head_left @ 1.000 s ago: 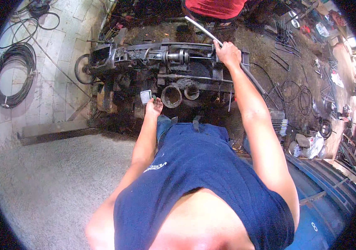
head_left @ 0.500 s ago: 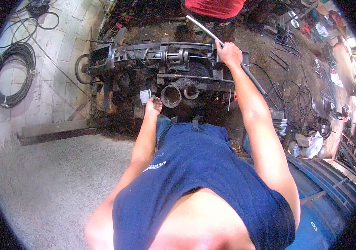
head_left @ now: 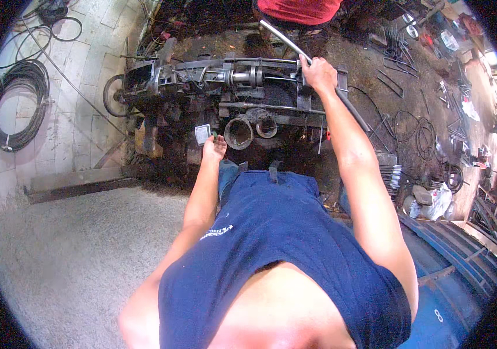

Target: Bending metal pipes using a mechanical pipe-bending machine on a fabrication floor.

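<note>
My right hand (head_left: 320, 74) is closed around a long grey metal bar (head_left: 286, 39), which runs slantwise over the far right end of a dark, greasy machine (head_left: 202, 78). Lower and to the left, my left hand (head_left: 214, 148) is beside a small light-coloured box (head_left: 202, 134) at the machine's near side. Its fingers are partly extended and lie against a small green part of that box; nothing shows in the palm. A round metal collar (head_left: 255, 76) sits on the machine's shaft. Two round open pipe ends (head_left: 239, 134) face me below.
A coiled cable (head_left: 18, 104) hangs on the pale wall at left. Across the machine is a person in a red top (head_left: 300, 10). Bent rods (head_left: 391, 83) and wire loops (head_left: 424, 136) lie on the dark floor at right. A blue metal panel (head_left: 434, 285) stands near my right side.
Both hands and the bar keep nearly the same places. A dark shape has appeared at the far right rim of the view.
</note>
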A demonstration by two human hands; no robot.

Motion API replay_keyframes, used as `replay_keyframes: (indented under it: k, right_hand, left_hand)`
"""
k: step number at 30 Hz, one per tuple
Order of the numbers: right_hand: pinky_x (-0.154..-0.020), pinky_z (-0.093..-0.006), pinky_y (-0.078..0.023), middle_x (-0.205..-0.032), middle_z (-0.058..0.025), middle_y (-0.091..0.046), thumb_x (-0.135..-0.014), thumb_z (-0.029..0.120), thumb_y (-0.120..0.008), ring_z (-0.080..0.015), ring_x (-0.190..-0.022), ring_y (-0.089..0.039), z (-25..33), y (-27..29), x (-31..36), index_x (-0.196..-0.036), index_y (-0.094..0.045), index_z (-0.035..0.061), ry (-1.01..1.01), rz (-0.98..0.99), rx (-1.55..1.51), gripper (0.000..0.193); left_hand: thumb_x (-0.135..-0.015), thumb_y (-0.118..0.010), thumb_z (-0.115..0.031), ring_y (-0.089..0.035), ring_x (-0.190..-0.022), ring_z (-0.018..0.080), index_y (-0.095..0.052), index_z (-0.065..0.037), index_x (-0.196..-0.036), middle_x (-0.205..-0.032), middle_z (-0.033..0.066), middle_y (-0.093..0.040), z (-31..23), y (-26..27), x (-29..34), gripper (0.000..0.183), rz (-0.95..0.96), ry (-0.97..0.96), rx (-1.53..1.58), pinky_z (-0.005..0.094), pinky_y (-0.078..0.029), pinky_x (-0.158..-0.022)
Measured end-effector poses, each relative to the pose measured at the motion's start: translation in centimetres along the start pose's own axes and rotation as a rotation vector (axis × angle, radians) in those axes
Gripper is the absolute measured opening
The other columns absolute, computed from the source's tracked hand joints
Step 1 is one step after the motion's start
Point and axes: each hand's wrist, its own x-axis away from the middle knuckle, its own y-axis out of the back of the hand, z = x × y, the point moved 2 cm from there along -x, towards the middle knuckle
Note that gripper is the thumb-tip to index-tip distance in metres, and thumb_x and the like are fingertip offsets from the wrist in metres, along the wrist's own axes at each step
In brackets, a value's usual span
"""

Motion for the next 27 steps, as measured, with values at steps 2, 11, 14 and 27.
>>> replay_keyframes:
  k: [2,11,14,27]
  right_hand:
    - [-0.074,-0.046,-0.054,-0.091,-0.0198,-0.068,-0.091,0.062,-0.038,-0.0348,-0.083,-0.068,0.2,-0.1,-0.1,-0.087,-0.071,0.0017,0.01,0.005,0.013,0.069]
    - [-0.075,-0.0461,-0.054,-0.091,-0.0196,-0.068,-0.09,0.063,-0.038,-0.0359,-0.084,-0.068,-0.5,-0.2,0.0,-0.089,-0.071,0.0018,-0.012,0.007,-0.001,0.069]
    - [-0.075,-0.0457,-0.054,-0.09,-0.0197,-0.068,-0.09,0.062,-0.038,-0.0357,-0.084,-0.068,0.4,0.1,-0.1,-0.088,-0.071,0.0019,0.01,0.004,0.01,0.069]
    - [-0.074,-0.0458,-0.054,-0.089,-0.0201,-0.068,-0.09,0.062,-0.04,-0.0354,-0.084,-0.068,0.0,0.2,0.0,-0.086,-0.071,0.0022,-0.004,-0.004,0.005,0.068]
  left_hand:
    - [-0.1,-0.04,-0.027,-0.059,-0.071,0.0214,-0.052,-0.005,-0.093,-0.082,0.0094,-0.061,-0.1,0.1,-0.1,0.026,0.044,-0.006,-0.025,0.0328,-0.05,-0.059]
    - [-0.1,-0.04,-0.03,-0.058,-0.069,0.0217,-0.055,-0.002,-0.093,-0.083,0.0102,-0.062,0.3,0.0,-0.1,0.033,-0.008,-0.022,-0.057,0.0318,-0.051,-0.061]
    - [-0.099,-0.04,-0.031,-0.058,-0.069,0.0215,-0.055,-0.001,-0.092,-0.084,0.0108,-0.061,-0.3,1.1,-1.3,0.034,0.039,0.01,-0.019,0.0314,-0.051,-0.061]
    - [-0.098,-0.043,-0.029,-0.062,-0.078,0.019,-0.055,-0.004,-0.092,-0.084,0.0047,-0.062,0.1,0.7,-1.1,0.028,-0.024,0.007,-0.028,0.0334,-0.051,-0.062]
